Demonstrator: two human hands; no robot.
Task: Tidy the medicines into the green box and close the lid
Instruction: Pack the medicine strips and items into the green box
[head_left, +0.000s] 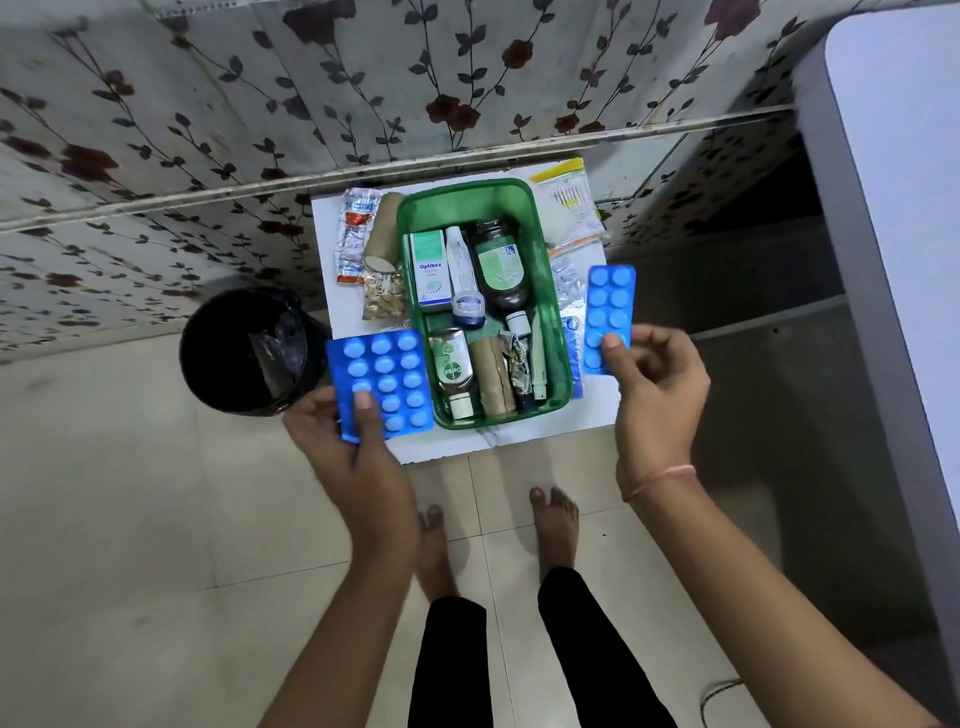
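Standing on a small white table (592, 415), the green box (549, 312) serves as the reference point for all that follows. It is open and roughly half to two-thirds filled; no lid can be identified in view, so closing is not yet done.

Inside the box, from largest down: a dark brown bottle (501, 270) at the far right, a white-and-green carton (430, 270) at the far left, a white bottle (464, 280) between them, and in the near half a small Dettol bottle (452, 369), a tan roll (493, 379) and a slim pen-like tube (537, 358).

Outside the box, work remains. The wide blue blister sheet (387, 379) sits at the box's near-left, pinched at its near corner by the left hand (348, 441), thumb on top. The narrow blue blister strip (608, 312) is held just right of the box by the right hand (657, 395), thumb pressed to its lower face, fingers behind. Both are clear of the box interior.

Left of the box lie a second tan roll (382, 228), a red-and-silver strip (353, 234) and a gold-toned blister pack (384, 296). Right of and beyond the box lie clear packets (569, 202) and a silver strip (569, 286).

Judgement: packing is partly complete; two held items, the loose items both sides, and the lid remain.
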